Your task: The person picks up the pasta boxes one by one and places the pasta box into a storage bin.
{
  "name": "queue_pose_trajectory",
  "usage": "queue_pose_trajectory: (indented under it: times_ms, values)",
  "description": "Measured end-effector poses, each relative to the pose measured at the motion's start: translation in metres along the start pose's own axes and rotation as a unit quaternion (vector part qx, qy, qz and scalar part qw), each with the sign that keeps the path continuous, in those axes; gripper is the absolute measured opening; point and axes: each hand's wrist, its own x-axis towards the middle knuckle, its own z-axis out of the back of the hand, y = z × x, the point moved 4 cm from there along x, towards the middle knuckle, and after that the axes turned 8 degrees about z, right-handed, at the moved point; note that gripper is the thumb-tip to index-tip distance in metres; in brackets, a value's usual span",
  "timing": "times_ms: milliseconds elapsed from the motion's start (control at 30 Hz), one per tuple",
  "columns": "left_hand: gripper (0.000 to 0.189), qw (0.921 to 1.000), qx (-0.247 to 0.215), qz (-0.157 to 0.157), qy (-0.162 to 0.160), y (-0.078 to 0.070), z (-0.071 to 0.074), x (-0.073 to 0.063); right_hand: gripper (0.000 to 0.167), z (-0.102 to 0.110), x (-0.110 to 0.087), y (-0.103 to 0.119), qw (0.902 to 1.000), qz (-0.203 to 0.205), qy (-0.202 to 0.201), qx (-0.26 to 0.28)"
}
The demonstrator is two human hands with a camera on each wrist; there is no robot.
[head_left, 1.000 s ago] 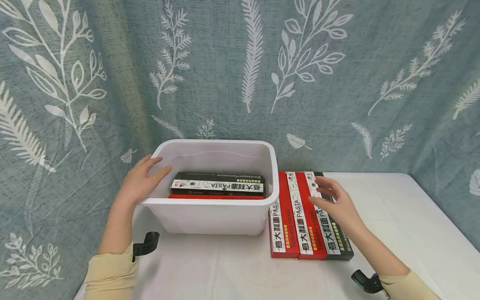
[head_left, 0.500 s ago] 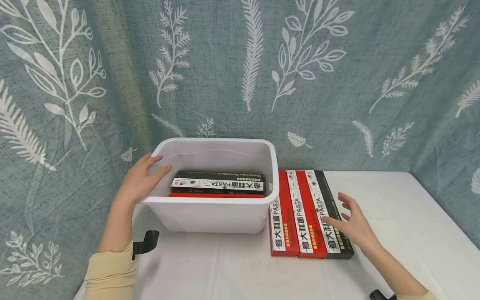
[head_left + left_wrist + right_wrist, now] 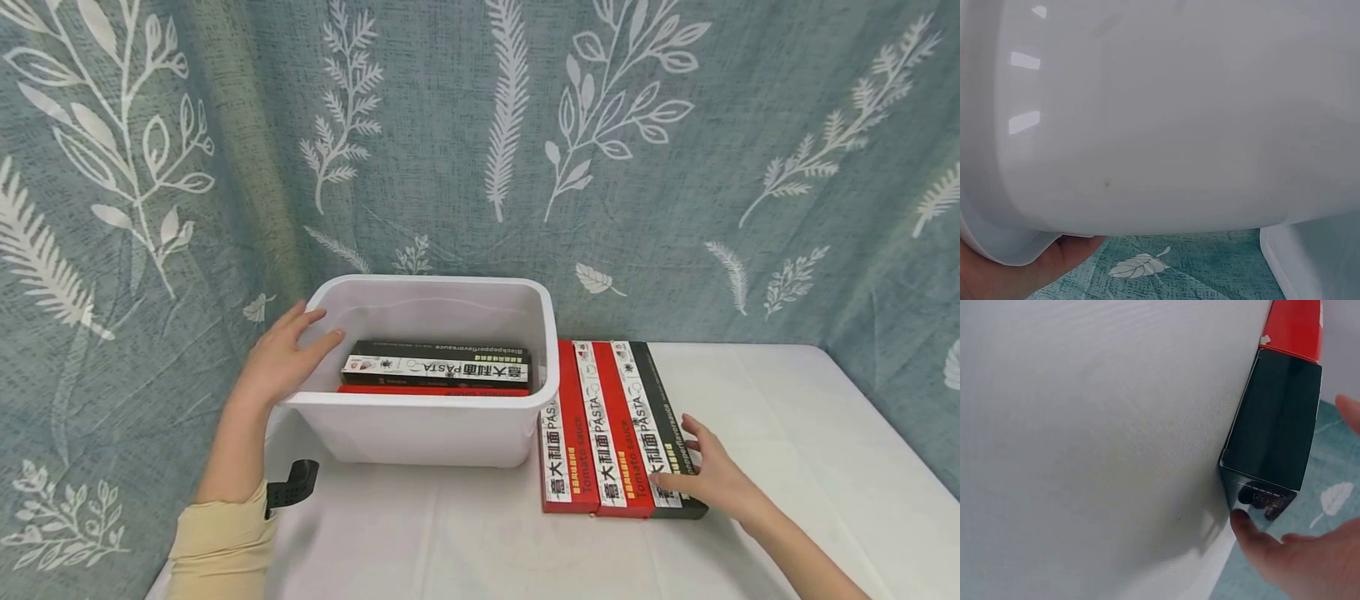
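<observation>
My left hand (image 3: pixel 281 358) rests on the left rim of a white plastic bin (image 3: pixel 427 437), its fingers and thumb spread. In the left wrist view the bin's outer wall (image 3: pixel 1147 125) fills most of the frame. Inside the bin a black pasta box (image 3: pixel 435 367) lies above a red box (image 3: pixel 427 390). To the bin's right, two red pasta boxes (image 3: pixel 583 450) and a black pasta box (image 3: pixel 660 408) lie side by side. My right hand (image 3: pixel 716 475) is at the black box's near end, fingers by its right side and thumb over its top. In the right wrist view a fingertip is right at the black box (image 3: pixel 1275 419), with the thumb apart.
A white cloth covers the table (image 3: pixel 765 408). A blue-green curtain (image 3: pixel 450 150) with white leaf prints hangs right behind the bin and along the left. A black wrist mount (image 3: pixel 292 485) juts from my left sleeve.
My right hand has moved from over the boxes toward the near right end of the black box and lower. The left hand stays on the bin rim; the boxes have not moved.
</observation>
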Motion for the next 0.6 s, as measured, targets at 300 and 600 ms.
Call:
queue_pose_trajectory:
  times_ms: [300,600]
  values:
    - [0.074,1.0000,0.003,-0.002,0.003,0.0026,-0.0004,0.0019,0.114,-0.0049,0.0002,-0.0042,0.9996,-0.002,0.020,-0.022]
    - [0.074,1.0000,0.001,0.000,0.001,0.0026,-0.0004,0.0020,0.114,-0.0077,-0.0021,-0.0055,0.9990,0.009,0.035,-0.025]
